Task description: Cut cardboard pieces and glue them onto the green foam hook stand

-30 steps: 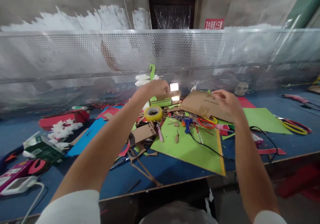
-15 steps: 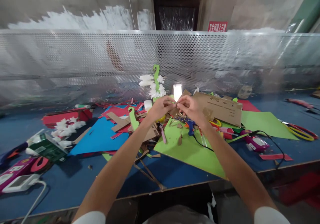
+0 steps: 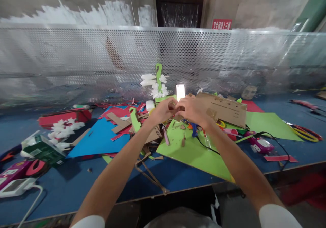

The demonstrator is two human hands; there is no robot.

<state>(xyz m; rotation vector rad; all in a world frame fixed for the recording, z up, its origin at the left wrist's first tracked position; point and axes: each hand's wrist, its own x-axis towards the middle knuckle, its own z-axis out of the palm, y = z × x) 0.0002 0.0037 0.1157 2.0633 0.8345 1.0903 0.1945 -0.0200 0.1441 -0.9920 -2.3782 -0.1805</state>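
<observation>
My left hand (image 3: 164,110) and my right hand (image 3: 188,109) meet over the far end of a green sheet (image 3: 188,155). The fingers of both are curled and pressed together at the tips. Whatever they pinch is too small or hidden to make out. A blue glue gun (image 3: 194,130) with a black cord lies just below my right hand. Near my left wrist are a pink stick (image 3: 166,136) and a curved green cutout (image 3: 134,119). Behind the hands, a green hooked stem (image 3: 159,73) with white petal-like pieces (image 3: 160,91) stands up, beside a bright lit screen (image 3: 180,92).
Cardboard (image 3: 224,109) and scissors (image 3: 305,133) lie to the right, with a purple device (image 3: 263,145). On the left are a blue sheet (image 3: 99,139), a green box (image 3: 44,150), white shapes (image 3: 65,129) and a white cabled device (image 3: 17,187). A perforated metal panel (image 3: 89,58) runs behind.
My right hand has turned so its back faces up more, and both hands have come closer together. The view has shifted slightly; the tabletop things look unmoved.
</observation>
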